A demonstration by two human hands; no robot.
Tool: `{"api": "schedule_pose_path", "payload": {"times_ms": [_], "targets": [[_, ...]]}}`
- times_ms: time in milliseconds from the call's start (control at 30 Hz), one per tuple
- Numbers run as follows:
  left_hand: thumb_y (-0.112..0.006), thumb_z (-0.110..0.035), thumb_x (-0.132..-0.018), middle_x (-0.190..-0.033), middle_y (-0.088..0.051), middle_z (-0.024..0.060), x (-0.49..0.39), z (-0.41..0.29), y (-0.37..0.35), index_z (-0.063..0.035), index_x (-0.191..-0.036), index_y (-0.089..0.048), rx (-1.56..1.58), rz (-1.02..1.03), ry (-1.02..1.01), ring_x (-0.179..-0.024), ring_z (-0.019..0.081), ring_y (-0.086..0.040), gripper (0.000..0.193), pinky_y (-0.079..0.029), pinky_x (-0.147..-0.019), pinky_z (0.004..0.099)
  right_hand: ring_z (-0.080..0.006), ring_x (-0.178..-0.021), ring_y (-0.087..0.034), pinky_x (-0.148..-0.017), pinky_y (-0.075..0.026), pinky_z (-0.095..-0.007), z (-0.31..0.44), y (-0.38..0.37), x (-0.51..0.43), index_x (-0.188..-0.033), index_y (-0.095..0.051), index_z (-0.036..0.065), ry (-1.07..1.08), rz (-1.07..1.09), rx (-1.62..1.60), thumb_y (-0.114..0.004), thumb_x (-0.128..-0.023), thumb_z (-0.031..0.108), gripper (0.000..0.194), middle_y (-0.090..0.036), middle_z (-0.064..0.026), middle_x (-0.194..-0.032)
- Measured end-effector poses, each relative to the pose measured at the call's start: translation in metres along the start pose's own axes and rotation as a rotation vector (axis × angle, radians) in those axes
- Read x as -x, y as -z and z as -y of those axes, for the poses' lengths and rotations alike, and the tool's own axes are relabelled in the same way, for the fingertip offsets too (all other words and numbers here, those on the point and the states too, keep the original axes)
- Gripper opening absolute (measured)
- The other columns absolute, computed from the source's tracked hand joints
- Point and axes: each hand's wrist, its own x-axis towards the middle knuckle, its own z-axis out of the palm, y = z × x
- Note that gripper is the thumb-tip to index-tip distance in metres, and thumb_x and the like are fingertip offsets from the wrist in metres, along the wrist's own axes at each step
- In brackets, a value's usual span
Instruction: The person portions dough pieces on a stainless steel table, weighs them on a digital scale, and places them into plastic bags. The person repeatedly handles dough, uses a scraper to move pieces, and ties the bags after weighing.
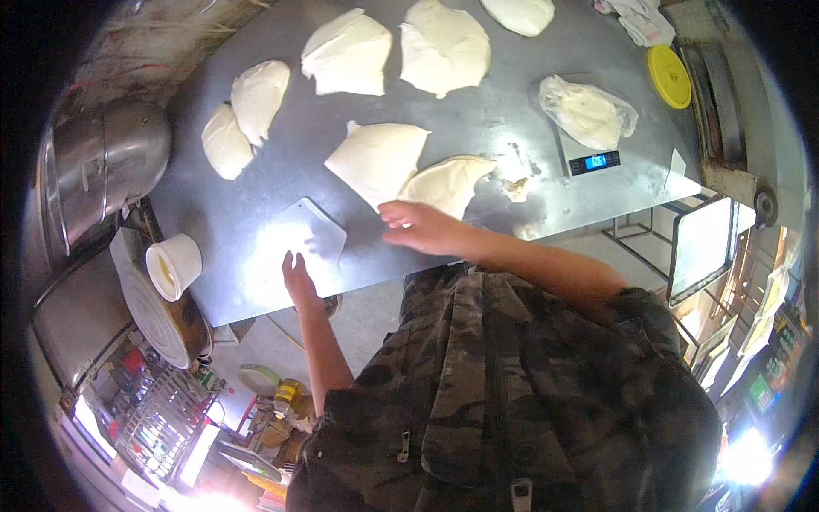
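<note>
My left hand (299,280) is over the near left part of the metal table (269,192), holding nothing, its fingers apart. Beside its fingertips lies a flat pale dough scraper (313,227). My right hand (416,227) is at the near edge of two pieces of white dough, one squarish (381,157) and one longer (451,182); whether it touches them I cannot tell. Its fingers are apart with nothing visible between them. A small dough scrap (515,189) lies to their right. Dough in a clear plastic bag (590,112) rests on a digital scale (595,163) with a lit display.
More dough slabs (349,54) lie across the table's far side and left (259,96). A white tub (174,265) stands at the left edge, below a large metal cylinder (105,160). A yellow lid (669,76) and cloth (640,22) lie far right; a tray (702,249) stands off the table.
</note>
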Motion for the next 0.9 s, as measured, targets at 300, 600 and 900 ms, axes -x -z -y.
{"api": "schedule_pose_path", "payload": {"times_ms": [300,600,900], "targets": [[-0.077,-0.025,-0.086,-0.138,-0.053,0.0260,-0.016,0.068,0.000,0.0024,-0.134,-0.054,-0.350,-0.034,-0.455,-0.123,0.0456,-0.054,0.060,-0.045,-0.102,0.0535,-0.0446,-0.118,-0.062,-0.100,-0.050,-0.0491,0.015,-0.133,-0.125,-0.130,-0.052,-0.010,-0.111,-0.316,0.314,-0.070,-0.084,0.027,0.061,-0.060,-0.0339,-0.126],[-0.064,-0.012,-0.099,-0.146,-0.054,0.0240,-0.002,0.033,0.031,0.0053,-0.143,-0.051,-0.001,0.244,-0.247,-0.133,0.0341,-0.054,0.049,-0.049,-0.104,0.0392,-0.0366,-0.074,-0.073,-0.076,-0.057,-0.0473,-0.022,-0.213,-0.180,-0.091,-0.074,-0.006,-0.276,-0.154,0.249,-0.064,-0.088,0.035,0.043,-0.070,-0.0262,-0.076],[-0.061,-0.018,-0.103,-0.133,-0.065,0.0126,-0.049,-0.096,0.035,0.0021,-0.138,-0.060,0.417,0.374,-0.200,-0.124,0.0208,-0.060,0.040,-0.048,-0.105,0.0349,-0.0198,-0.071,-0.071,-0.070,-0.057,-0.0359,0.100,-0.036,-0.145,-0.100,-0.074,-0.001,0.025,-0.380,0.260,-0.069,-0.092,0.040,0.042,-0.075,-0.0119,-0.081]]}}
